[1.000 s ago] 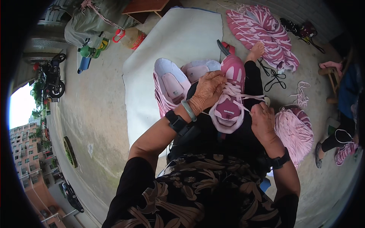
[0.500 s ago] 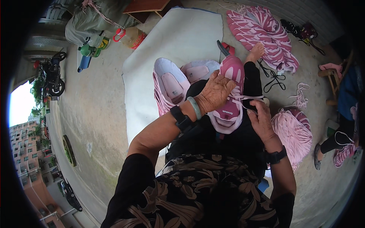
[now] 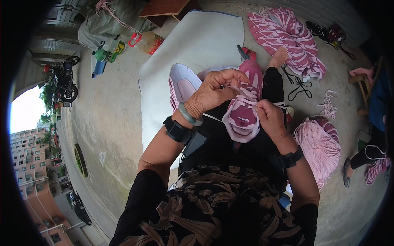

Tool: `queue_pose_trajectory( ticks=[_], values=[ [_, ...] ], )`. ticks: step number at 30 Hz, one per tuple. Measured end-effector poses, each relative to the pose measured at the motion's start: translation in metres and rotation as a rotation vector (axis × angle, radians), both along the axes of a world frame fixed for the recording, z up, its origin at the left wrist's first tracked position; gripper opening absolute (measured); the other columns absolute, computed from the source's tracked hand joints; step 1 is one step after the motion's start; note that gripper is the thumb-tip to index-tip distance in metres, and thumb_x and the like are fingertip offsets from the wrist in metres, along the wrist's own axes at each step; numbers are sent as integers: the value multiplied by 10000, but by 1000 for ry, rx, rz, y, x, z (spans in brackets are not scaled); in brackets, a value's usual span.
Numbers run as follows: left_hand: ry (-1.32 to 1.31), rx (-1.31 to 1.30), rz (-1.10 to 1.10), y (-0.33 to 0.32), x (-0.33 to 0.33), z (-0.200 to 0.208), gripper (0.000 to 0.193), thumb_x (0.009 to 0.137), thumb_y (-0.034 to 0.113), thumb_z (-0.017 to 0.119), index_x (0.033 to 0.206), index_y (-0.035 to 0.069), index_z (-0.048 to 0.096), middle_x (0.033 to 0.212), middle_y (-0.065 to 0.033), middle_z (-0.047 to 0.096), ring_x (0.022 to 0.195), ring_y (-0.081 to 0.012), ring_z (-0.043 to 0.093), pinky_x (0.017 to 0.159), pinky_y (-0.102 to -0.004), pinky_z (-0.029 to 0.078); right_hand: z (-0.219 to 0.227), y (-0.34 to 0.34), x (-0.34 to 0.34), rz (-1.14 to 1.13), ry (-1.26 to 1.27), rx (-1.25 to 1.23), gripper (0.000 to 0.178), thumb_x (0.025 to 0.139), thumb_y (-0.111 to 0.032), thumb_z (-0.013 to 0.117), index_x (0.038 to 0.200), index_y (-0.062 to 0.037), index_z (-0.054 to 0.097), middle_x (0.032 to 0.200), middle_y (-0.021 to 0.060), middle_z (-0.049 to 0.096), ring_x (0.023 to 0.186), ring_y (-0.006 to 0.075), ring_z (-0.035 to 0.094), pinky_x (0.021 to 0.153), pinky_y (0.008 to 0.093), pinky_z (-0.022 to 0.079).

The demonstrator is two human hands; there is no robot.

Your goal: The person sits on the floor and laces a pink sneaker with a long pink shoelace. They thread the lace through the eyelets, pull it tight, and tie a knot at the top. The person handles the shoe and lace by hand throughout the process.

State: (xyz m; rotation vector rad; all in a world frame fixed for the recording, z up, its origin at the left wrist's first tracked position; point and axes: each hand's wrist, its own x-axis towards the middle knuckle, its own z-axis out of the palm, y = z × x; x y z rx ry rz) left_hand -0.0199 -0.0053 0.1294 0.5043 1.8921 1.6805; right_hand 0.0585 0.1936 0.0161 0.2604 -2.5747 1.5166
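Observation:
A pink sneaker [image 3: 245, 117] rests on my lap, toe pointing away and opening toward me. Whitish-pink shoelace [image 3: 247, 95] runs across its eyelets. My left hand [image 3: 214, 91], with a jade-coloured bangle at the wrist, is beside the shoe's left eyelet row, thumb and fingers pinching a lace end. At the right eyelet row, my right hand [image 3: 271, 119] has its thumb and forefinger pressed together on the lace. Left of the sneaker, nested pink shoe uppers [image 3: 186, 84] lie with their pale linings showing; my left hand partly covers them.
A white sheet [image 3: 184, 41] covers the floor ahead. Pink shoe uppers lie in a large pile [image 3: 287, 39] at far right. A bundle of pink laces [image 3: 318, 149] sits at my right, near a black cord [image 3: 298, 87]. Plastic bottles [image 3: 146, 42] stand far left. Another person's leg [image 3: 357, 164] shows at right.
My left hand has pulled left off the shoe's tongue and now pinches a lace. My right hand has moved left onto the eyelets, its fingers closing on the lace.

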Motion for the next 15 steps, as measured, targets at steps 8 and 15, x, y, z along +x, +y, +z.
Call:
queue_pose_trajectory(
  ticks=[8,15],
  values=[
    [1144,-727,235,-39,-12,-27,196,736,39,591,930,43,613,738,-130,608,697,-298,599,628,-360,476,6,25,34,-110,116,79,90,767,-60,601,853,-54,574,751,123,604,663,308,592,577,356,469],
    [580,-437,529,-33,3,-69,135,741,11,587,869,53,601,779,-104,613,702,-267,599,629,-343,478,12,97,97,-248,121,223,44,818,-35,561,838,4,556,719,146,585,607,294,575,551,343,460]
  ],
)
